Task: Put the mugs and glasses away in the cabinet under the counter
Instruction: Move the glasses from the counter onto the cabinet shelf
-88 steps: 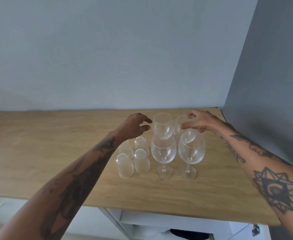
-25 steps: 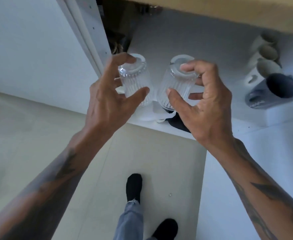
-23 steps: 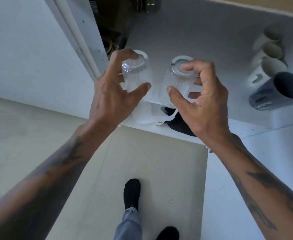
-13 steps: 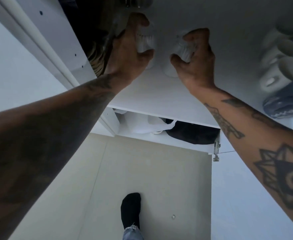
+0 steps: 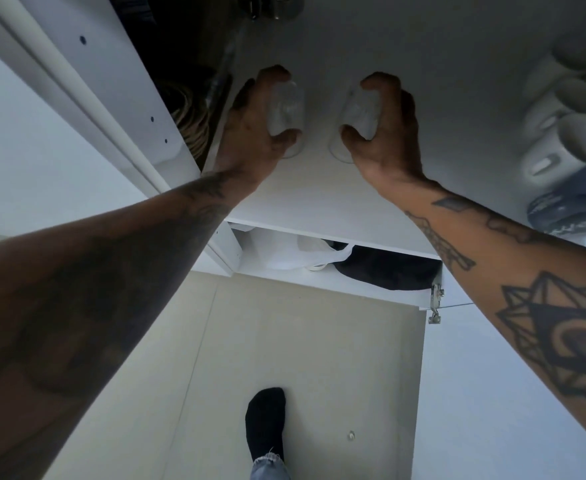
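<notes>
I look down into the open cabinet under the counter. My left hand (image 5: 250, 129) is wrapped around a small ribbed glass tumbler (image 5: 286, 109), held upside down on the white cabinet shelf (image 5: 319, 195). My right hand (image 5: 385, 133) grips a second ribbed tumbler (image 5: 359, 114) the same way, a hand's width to the right. Both tumblers' rims appear to touch the shelf. At the right of the shelf stand several white mugs (image 5: 561, 133) and a dark blue mug (image 5: 575, 202).
The white cabinet side panel (image 5: 118, 84) runs along the left, with dark items behind it. A lower shelf holds a white bag (image 5: 295, 252) and a black cloth (image 5: 388, 271). A door hinge (image 5: 435, 303) juts out at right. My black-socked foot (image 5: 265, 420) stands on the pale floor.
I took two tumblers from the counter and brought them down into the cabinet. Since half a second ago both hands have lowered slightly and spread apart, setting the glasses onto the shelf.
</notes>
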